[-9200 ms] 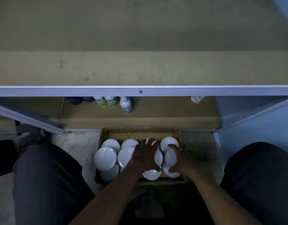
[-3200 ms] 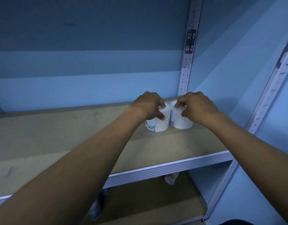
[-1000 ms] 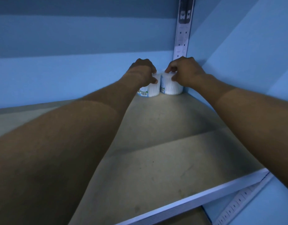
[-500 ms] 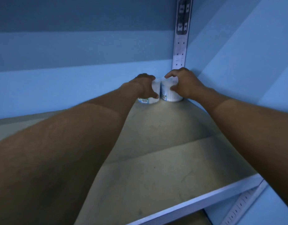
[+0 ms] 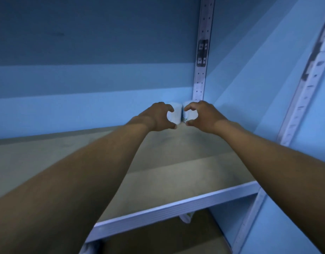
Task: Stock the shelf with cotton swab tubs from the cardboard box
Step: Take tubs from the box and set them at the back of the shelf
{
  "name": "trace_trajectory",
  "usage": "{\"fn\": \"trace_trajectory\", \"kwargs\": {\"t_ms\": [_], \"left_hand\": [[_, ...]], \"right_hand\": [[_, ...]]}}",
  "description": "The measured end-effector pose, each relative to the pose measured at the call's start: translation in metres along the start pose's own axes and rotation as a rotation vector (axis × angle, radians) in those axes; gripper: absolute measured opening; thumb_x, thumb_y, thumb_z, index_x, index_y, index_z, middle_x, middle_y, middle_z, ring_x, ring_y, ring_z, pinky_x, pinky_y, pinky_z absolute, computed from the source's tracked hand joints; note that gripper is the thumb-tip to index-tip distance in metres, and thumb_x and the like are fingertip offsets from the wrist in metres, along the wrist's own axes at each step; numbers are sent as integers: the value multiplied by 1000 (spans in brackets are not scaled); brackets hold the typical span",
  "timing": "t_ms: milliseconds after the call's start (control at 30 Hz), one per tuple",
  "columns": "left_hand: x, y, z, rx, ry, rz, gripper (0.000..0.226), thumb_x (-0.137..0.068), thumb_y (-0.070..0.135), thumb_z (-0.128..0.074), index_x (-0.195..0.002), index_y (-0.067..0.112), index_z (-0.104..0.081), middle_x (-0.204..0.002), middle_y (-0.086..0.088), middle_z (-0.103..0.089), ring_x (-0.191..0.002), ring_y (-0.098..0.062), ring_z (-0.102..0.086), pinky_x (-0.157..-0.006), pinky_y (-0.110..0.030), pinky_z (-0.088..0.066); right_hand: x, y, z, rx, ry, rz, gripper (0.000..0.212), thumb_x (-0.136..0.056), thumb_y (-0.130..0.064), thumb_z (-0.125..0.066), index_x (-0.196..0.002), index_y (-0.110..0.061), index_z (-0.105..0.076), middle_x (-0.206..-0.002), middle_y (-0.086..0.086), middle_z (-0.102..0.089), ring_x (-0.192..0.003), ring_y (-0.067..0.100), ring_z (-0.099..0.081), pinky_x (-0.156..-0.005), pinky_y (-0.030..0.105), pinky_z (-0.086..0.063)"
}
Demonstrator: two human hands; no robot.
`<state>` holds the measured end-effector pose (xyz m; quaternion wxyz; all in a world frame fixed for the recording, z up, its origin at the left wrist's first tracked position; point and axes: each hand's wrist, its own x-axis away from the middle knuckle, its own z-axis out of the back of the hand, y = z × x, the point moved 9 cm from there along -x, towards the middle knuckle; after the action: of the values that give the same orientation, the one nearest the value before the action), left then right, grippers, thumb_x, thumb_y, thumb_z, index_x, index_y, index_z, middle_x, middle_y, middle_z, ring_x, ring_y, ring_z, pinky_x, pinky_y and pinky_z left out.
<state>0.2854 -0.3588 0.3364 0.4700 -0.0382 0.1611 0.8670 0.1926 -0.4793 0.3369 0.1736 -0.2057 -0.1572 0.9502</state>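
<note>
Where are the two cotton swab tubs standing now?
In the head view, the two cotton swab tubs stand side by side at the back right corner of the shelf, below the perforated upright.

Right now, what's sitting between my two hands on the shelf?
In the head view, two cotton swab tubs stand side by side between the left hand and right hand.

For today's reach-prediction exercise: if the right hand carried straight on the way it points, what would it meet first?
The right hand would likely meet the right tub directly ahead of its curved fingers; whether they already touch is unclear.
</note>
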Motion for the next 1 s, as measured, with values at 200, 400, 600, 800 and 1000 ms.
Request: {"fn": "trace_trajectory", "kwargs": {"t_ms": [200, 400, 600, 800, 1000], "left_hand": [[72, 9, 22, 22, -27, 6, 68, -83, 51, -71, -142, 30, -46, -144, 3, -44, -132, -17, -41, -101, -30, -36], [141, 22, 29, 42, 12, -48, 69, -81, 49, -74, -141, 26, -49, -142, 0, -49, -130, -18, -44, -105, -30, -36], [198, 26, 36, 67, 28, -69, 68, -81, 49, -74, -140, 26, -50, -143, 2, -50, -131, -15, -44, -106, -27, -35], [248, 27, 35, 87, 14, -79, 65, -81, 48, -74, -138, 26, -53, -134, 2, -54, -122, -16, -51, -102, -28, -40], [285, 27, 35, 120, 26, -100, 60, -81, 45, -75, -134, 24, -57, -128, 3, -57, -110, -12, -54, -92, -19, -39]], "right_hand": [[59, -35, 12, -23, -20, 31, 49, -84, -31, -77, -130, -30, -59, -135, 2, -52, -123, 18, -50, -92, 20, -34], [116, -67, 17, -59, -10, 93, 49, -81, -33, -80, -126, -32, -62, -130, 1, -56, -119, 16, -54, -95, 23, -40], [168, -99, 16, -96, -17, 181, 47, -81, -27, -80, -125, -27, -64, -126, -4, -59, -106, 3, -50, -100, 26, -44], [208, -117, 10, -141, -54, 204, 46, -82, -33, -78, -125, -33, -62, -120, -8, -56, -109, 11, -56, -99, 36, -48], [236, -131, 2, -167, -61, 213, 44, -82, -29, -79, -123, -32, -64, -116, -7, -58, -103, 12, -59, -95, 34, -51]]}}
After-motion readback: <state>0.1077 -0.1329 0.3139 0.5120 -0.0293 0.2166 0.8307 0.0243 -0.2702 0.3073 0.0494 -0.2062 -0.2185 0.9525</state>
